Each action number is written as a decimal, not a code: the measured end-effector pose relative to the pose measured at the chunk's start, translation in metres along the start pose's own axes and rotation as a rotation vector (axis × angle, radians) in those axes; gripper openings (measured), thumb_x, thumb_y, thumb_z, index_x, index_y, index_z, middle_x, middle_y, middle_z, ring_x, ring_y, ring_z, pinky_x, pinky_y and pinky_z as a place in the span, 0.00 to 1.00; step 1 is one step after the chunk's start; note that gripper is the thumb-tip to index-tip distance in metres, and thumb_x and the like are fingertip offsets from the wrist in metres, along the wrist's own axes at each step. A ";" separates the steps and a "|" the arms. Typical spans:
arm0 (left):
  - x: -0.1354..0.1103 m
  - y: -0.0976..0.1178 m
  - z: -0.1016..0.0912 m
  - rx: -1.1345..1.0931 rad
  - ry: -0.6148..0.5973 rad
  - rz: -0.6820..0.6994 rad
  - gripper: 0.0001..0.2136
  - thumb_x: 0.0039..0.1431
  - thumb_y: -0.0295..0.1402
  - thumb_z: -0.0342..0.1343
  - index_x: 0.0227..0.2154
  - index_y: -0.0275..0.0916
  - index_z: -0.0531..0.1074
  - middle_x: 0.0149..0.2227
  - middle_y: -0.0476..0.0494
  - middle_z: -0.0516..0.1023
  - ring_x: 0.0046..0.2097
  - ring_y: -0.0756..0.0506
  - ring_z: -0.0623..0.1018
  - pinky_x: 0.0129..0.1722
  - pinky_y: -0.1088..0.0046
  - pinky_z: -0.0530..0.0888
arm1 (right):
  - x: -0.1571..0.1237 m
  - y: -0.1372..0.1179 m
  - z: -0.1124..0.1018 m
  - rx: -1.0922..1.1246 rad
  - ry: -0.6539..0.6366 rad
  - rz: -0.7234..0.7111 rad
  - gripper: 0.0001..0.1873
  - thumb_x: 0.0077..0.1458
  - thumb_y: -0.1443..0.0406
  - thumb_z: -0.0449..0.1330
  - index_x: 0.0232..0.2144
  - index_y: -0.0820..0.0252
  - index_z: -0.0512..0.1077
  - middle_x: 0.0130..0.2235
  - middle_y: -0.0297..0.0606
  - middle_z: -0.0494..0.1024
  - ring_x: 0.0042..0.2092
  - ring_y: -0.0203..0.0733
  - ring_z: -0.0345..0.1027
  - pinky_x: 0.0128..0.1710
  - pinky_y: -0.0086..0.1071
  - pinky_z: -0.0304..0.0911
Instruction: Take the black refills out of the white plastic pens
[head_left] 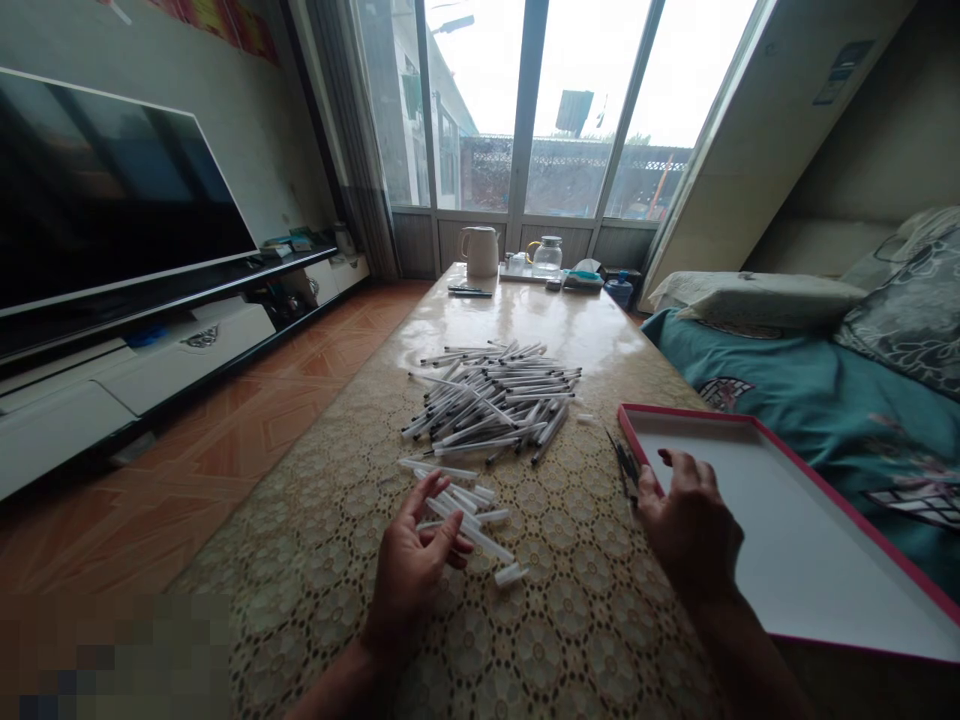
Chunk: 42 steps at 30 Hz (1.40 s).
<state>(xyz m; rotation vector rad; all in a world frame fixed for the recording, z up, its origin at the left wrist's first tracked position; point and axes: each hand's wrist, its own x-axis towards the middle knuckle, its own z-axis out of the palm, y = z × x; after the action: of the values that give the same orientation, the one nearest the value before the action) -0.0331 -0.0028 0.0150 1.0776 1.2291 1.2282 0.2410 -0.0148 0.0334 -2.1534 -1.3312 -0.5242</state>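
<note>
White tubes [491,543] — slim, translucent, scattered | left grip [411,562] loosely parted | right grip [691,528] half-curled — holds unclear

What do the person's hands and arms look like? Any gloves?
No gloves: the left hand and right hand are bare, with slim, jointed fingers. The forearms are bare too, as far as the picture shows. I see no sleeve, watch or bracelet, and no ring either, though the light is dim.
</note>
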 end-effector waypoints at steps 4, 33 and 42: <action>0.000 0.002 -0.002 0.002 0.098 0.045 0.32 0.48 0.37 0.61 0.57 0.39 0.57 0.45 0.38 0.76 0.22 0.50 0.77 0.18 0.75 0.73 | -0.008 -0.023 0.002 0.408 -0.271 -0.146 0.09 0.57 0.64 0.51 0.37 0.61 0.68 0.33 0.40 0.75 0.27 0.39 0.67 0.28 0.30 0.60; -0.001 -0.001 -0.003 0.174 0.084 0.168 0.17 0.53 0.38 0.56 0.45 0.40 0.67 0.41 0.42 0.71 0.33 0.46 0.74 0.20 0.76 0.71 | -0.021 -0.089 0.018 0.300 -0.474 -0.697 0.08 0.57 0.73 0.48 0.31 0.60 0.65 0.31 0.37 0.70 0.34 0.40 0.63 0.37 0.32 0.55; -0.006 -0.002 -0.004 0.550 -0.247 0.442 0.06 0.57 0.33 0.53 0.36 0.41 0.73 0.31 0.45 0.76 0.32 0.46 0.74 0.33 0.73 0.70 | -0.046 -0.055 -0.011 0.611 -0.699 -0.649 0.05 0.57 0.70 0.48 0.34 0.58 0.63 0.31 0.34 0.70 0.30 0.37 0.64 0.31 0.28 0.55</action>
<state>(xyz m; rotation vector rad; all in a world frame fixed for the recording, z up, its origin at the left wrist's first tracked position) -0.0368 -0.0089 0.0134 1.9260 1.1991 1.0469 0.1706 -0.0339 0.0285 -1.3928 -2.2212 0.4364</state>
